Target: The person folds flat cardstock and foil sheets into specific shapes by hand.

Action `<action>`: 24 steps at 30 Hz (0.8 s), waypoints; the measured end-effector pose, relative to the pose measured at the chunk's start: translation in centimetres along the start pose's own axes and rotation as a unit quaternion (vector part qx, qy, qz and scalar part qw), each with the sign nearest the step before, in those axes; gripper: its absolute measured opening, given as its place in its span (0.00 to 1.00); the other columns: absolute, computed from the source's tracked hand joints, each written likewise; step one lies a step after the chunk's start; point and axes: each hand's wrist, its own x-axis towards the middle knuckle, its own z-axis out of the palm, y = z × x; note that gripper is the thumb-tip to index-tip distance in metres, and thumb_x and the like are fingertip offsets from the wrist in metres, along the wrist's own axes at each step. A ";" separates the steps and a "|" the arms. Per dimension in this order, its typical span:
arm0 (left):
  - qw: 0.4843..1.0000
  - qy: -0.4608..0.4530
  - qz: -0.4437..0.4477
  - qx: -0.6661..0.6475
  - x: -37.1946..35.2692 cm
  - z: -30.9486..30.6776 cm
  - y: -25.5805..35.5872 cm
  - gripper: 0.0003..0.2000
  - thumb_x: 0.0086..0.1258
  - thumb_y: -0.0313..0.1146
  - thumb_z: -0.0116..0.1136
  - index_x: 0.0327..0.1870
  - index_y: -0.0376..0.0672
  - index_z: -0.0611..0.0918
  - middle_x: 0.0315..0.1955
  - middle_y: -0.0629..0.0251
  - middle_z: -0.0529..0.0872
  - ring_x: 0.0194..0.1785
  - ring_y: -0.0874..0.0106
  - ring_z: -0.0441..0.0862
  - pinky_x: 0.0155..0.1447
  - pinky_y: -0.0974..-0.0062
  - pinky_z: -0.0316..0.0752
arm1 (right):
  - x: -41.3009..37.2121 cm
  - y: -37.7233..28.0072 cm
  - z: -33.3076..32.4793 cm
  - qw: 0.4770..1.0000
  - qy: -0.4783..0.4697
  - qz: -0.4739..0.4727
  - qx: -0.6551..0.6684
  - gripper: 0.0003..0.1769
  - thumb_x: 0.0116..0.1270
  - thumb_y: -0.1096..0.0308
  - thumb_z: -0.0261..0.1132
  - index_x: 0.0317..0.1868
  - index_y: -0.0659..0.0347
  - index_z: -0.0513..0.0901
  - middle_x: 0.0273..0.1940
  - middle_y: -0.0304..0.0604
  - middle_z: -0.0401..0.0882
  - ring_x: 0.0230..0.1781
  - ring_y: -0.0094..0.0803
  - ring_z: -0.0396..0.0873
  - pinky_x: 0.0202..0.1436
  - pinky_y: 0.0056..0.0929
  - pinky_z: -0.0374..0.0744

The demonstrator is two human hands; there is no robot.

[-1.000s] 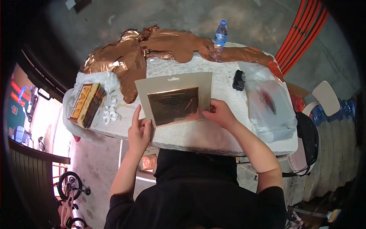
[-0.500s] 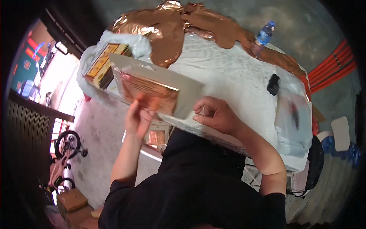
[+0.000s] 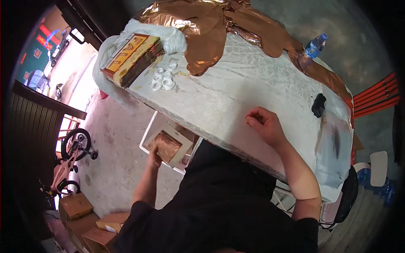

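Note:
Low at the left, my left hand [image 3: 155,158] grips the edge of a pale paper sheet with a copper foil panel [image 3: 167,146]. The sheet is over the open white bin [image 3: 145,145], beside the table's front edge. My right hand [image 3: 266,126] hovers above the white-covered table [image 3: 211,99], fingers curled and thumb against them; anything inside the curl is hidden. On the table's left part lie several small white string coils [image 3: 163,79]. Beside them stands a stack of yellow and brown printed packets [image 3: 133,59].
Large copper foil sheets [image 3: 206,42] drape over the table's far edge. A white fibre skein [image 3: 168,36] lies behind the packets. At the right are a water bottle [image 3: 316,45], a black object [image 3: 319,105] and clear plastic [image 3: 333,143]. Cardboard boxes [image 3: 76,205] and a bicycle [image 3: 76,145] stand left.
My left hand has carried the foil-panelled sheet from above the table down to the white bin, uncovering the string coils. My right hand appears farther right, its fingers closer together.

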 end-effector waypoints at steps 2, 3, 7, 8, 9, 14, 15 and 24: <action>0.999 -0.018 0.029 -0.028 3.6 -0.6 -2.5 0.22 0.75 0.38 0.47 0.68 0.48 0.66 0.63 0.59 0.74 0.65 0.58 0.72 0.69 0.52 0.67 | 0.0 -0.1 0.1 1.000 0.003 0.006 -0.003 0.04 0.67 0.76 0.62 0.41 0.64 0.80 0.36 0.33 0.80 0.37 0.18 0.78 0.45 0.19 0.77; 0.999 -0.021 0.028 -0.028 5.0 -0.3 -3.0 0.22 0.75 0.38 0.47 0.68 0.48 0.66 0.63 0.59 0.74 0.65 0.58 0.72 0.69 0.52 0.67 | -0.1 -0.1 0.2 1.000 0.007 0.013 -0.001 0.03 0.67 0.76 0.62 0.41 0.64 0.80 0.36 0.33 0.80 0.37 0.18 0.78 0.45 0.19 0.77; 0.993 0.108 -0.003 0.053 9.7 4.2 -1.8 0.28 0.69 0.40 0.58 0.69 0.52 0.65 0.56 0.62 0.77 0.60 0.60 0.75 0.62 0.58 0.73 | -0.1 0.2 0.3 0.999 0.012 0.035 0.003 0.03 0.68 0.76 0.62 0.41 0.64 0.79 0.35 0.33 0.79 0.37 0.18 0.78 0.45 0.20 0.77; 0.968 0.219 -0.026 0.120 10.0 5.0 -1.4 0.29 0.67 0.40 0.61 0.69 0.53 0.66 0.52 0.63 0.80 0.56 0.61 0.78 0.58 0.60 0.75 | -0.1 0.3 0.3 0.999 0.011 0.038 0.003 0.03 0.68 0.76 0.62 0.41 0.64 0.79 0.35 0.33 0.79 0.37 0.18 0.78 0.45 0.20 0.77; 0.968 0.220 -0.028 0.120 14.3 1.1 -3.1 0.29 0.67 0.40 0.61 0.69 0.53 0.66 0.52 0.63 0.80 0.56 0.61 0.78 0.58 0.60 0.75 | -0.1 0.3 0.3 0.999 0.011 0.030 0.001 0.03 0.68 0.76 0.62 0.41 0.64 0.79 0.35 0.33 0.79 0.37 0.18 0.77 0.45 0.20 0.77; 0.951 0.175 -0.100 0.233 12.1 5.8 -2.5 0.15 0.64 0.35 0.58 0.53 0.52 0.80 0.31 0.71 0.79 0.35 0.71 0.77 0.43 0.64 0.76 | -0.1 0.2 0.3 1.000 0.012 0.007 -0.005 0.03 0.68 0.76 0.62 0.41 0.64 0.79 0.34 0.33 0.79 0.36 0.18 0.77 0.43 0.20 0.77; 0.953 0.112 -0.095 0.264 9.4 8.4 -1.7 0.10 0.65 0.32 0.59 0.47 0.48 0.81 0.31 0.71 0.80 0.37 0.72 0.79 0.40 0.71 0.76 | 0.1 0.1 0.2 1.000 0.008 0.009 -0.023 0.03 0.68 0.75 0.62 0.41 0.64 0.79 0.34 0.33 0.79 0.35 0.18 0.76 0.41 0.20 0.76; 0.716 -0.294 0.017 0.633 -6.3 25.0 10.5 0.13 0.72 0.31 0.56 0.51 0.32 0.81 0.40 0.64 0.86 0.48 0.75 0.81 0.55 0.77 0.74 | 8.8 -0.3 -0.4 0.941 0.050 -0.181 -0.280 0.13 0.59 0.71 0.66 0.45 0.63 0.79 0.39 0.43 0.78 0.33 0.35 0.79 0.38 0.30 0.78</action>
